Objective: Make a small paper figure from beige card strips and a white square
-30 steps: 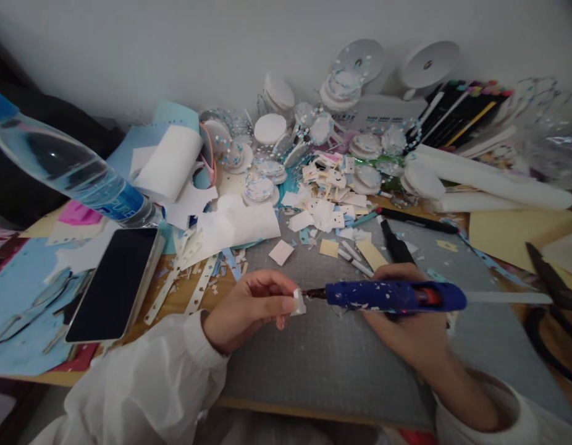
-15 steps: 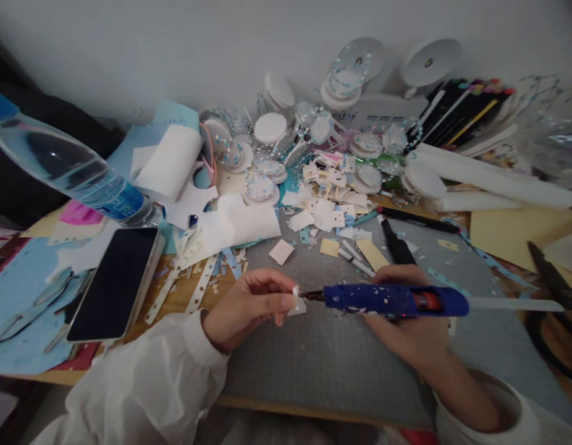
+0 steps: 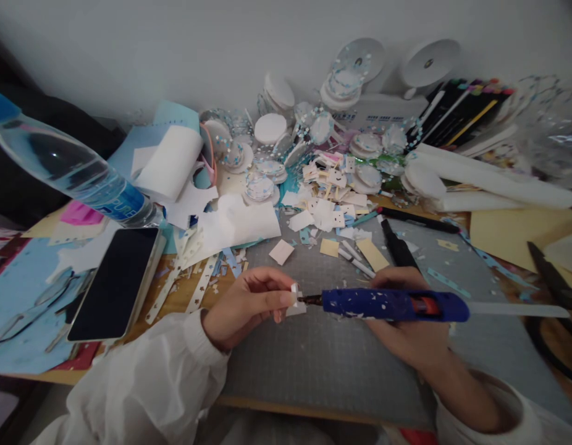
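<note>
My left hand [image 3: 253, 300] pinches a small white paper piece [image 3: 294, 295] between thumb and fingers. In my right hand [image 3: 409, 337] is a blue glue gun [image 3: 369, 304], lying level with its nozzle pointing left. The nozzle tip is right at the paper piece; whether it touches cannot be made out. A long white glue stick [image 3: 517, 308] sticks out of the gun's back end. Below the nozzle lies another small white card [image 3: 296, 309], partly hidden by my fingers. The grey cutting mat [image 3: 332, 371] is under both hands.
Beyond my hands are a pink card square [image 3: 281, 252], a yellow square [image 3: 329, 247] and a heap of small paper cards [image 3: 330, 191]. A phone [image 3: 114, 284] and a tilted water bottle [image 3: 77, 167] are on the left. Scissors [image 3: 552, 278] lie at the right edge, near the glue stick.
The glue gun has shifted very slightly, its body tilting a little lower at the right. My left hand keeps its pinch on the paper piece almost unmoved.
</note>
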Action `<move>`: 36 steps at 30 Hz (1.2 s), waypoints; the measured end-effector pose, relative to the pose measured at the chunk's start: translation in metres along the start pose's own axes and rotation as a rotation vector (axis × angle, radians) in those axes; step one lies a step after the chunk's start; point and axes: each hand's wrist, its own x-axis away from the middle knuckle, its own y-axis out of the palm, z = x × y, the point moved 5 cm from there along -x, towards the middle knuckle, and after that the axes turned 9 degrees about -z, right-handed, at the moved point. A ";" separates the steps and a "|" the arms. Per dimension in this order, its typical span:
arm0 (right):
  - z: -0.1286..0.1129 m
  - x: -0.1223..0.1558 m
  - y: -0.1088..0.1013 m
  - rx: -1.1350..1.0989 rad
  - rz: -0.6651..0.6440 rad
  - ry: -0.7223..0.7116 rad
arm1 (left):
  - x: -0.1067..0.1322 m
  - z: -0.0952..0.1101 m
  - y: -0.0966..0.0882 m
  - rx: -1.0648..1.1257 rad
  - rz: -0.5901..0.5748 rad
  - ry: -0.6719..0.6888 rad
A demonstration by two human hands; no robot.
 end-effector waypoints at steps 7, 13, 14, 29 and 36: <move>-0.001 -0.001 -0.003 -0.024 0.041 0.033 | -0.001 0.002 -0.002 -0.009 0.009 0.025; 0.015 0.005 -0.007 -0.084 0.230 0.358 | -0.001 0.007 -0.006 -0.048 0.056 0.067; 0.018 0.006 -0.007 -0.092 0.244 0.424 | 0.000 0.009 -0.007 -0.068 0.059 0.083; 0.021 0.000 -0.015 -0.229 0.329 0.631 | 0.005 0.019 0.017 -1.592 -0.116 0.394; 0.025 0.002 -0.013 -0.263 0.342 0.603 | 0.003 0.016 0.013 -1.625 -0.141 0.396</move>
